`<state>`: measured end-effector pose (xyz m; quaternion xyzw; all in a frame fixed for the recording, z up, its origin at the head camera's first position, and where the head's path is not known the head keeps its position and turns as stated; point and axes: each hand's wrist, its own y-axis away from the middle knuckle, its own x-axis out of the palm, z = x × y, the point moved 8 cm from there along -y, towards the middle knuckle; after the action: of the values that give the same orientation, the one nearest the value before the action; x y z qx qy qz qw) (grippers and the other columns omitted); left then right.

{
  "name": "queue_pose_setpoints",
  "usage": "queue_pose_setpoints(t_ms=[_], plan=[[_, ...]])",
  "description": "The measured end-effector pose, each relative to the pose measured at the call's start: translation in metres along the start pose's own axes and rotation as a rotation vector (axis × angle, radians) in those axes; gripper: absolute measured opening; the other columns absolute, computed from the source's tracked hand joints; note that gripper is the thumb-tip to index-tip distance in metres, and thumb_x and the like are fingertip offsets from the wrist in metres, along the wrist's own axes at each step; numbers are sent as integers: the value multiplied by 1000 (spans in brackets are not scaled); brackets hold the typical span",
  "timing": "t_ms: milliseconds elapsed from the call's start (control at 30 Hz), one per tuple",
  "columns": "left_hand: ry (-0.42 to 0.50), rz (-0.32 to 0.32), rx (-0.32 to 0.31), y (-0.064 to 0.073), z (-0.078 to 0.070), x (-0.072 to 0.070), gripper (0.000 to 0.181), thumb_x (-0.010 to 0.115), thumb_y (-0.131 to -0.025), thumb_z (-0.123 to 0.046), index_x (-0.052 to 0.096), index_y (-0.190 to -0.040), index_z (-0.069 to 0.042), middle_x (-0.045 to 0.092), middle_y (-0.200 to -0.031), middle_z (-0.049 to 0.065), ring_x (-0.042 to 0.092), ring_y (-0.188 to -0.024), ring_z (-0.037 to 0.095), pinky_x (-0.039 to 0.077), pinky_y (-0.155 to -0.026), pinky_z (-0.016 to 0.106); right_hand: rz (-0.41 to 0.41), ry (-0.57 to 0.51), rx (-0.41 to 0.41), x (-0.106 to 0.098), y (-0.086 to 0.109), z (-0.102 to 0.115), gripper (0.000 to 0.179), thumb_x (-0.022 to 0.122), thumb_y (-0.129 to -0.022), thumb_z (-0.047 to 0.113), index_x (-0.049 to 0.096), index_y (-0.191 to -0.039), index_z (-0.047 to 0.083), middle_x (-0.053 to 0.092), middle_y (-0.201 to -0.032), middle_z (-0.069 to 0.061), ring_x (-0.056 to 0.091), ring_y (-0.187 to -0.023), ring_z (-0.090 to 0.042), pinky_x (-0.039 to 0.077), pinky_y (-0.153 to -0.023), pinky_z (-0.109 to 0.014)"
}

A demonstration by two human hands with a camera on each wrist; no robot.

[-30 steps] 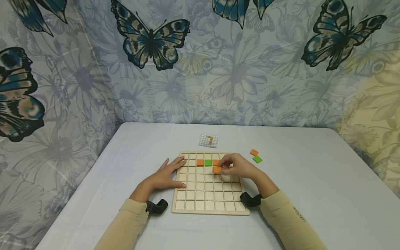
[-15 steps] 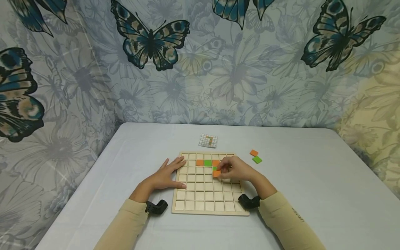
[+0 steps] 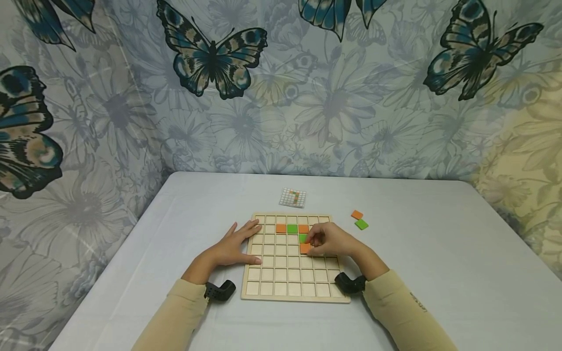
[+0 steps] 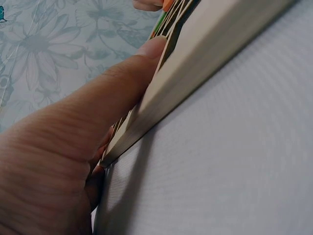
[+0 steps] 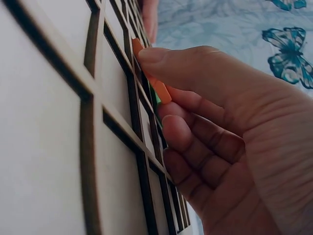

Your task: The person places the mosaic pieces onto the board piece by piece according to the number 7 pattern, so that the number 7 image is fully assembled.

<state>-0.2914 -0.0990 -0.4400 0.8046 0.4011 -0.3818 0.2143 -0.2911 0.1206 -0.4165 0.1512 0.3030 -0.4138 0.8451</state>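
On the board (image 3: 281, 288), three cells parallel to the far edge are filled by an orange tile (image 3: 281, 228), a green tile (image 3: 291, 228) and a second orange tile (image 3: 303, 228); toward the near edge, the next cell is filled by a second green tile (image 3: 303, 238). Beyond that, a third orange tile (image 3: 305, 248) is pinched by the right hand (image 3: 335, 239), tilted and apparently not yet seated. Off the far right corner, two loose tiles, orange (image 3: 357, 214) and green (image 3: 362, 224), remain unplaced. The left edge is touched by the left hand's (image 3: 234, 246) spread fingers. Beyond the far edge, a similar pattern is shown on the card (image 3: 292, 197).
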Motion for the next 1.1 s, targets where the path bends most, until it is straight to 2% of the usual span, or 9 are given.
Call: queue_pose_setpoints(t_ms=[467,833,1100], plan=[[2,5,-7,0,0,0,95,75,-73,-49,29,-147,-13,13,-158,3,7,-146,25,-9,-118,49,3,19,-45,1,1,3,18,78,-75,15,69,-88,8,60,-83,-4,51,-68,-6,48,-61,-20],[4,9,-10,1,0,0,95,75,-73,-50,28,-148,-13,13,-158,2,7,-146,25,-9,-118,49,-5,18,-46,-1,1,4,19,79,-74,16,70,-89,8,62,-85,-4,53,-70,-6,49,-62,-20],[6,12,-4,0,-1,0,95,75,-73,-48,28,-148,-12,13,-158,3,7,-146,25,-10,-118,49,-34,-62,-45,-14,2,-5,23,78,-75,13,70,-93,2,64,-89,-13,55,-72,-8,51,-65,-21]])
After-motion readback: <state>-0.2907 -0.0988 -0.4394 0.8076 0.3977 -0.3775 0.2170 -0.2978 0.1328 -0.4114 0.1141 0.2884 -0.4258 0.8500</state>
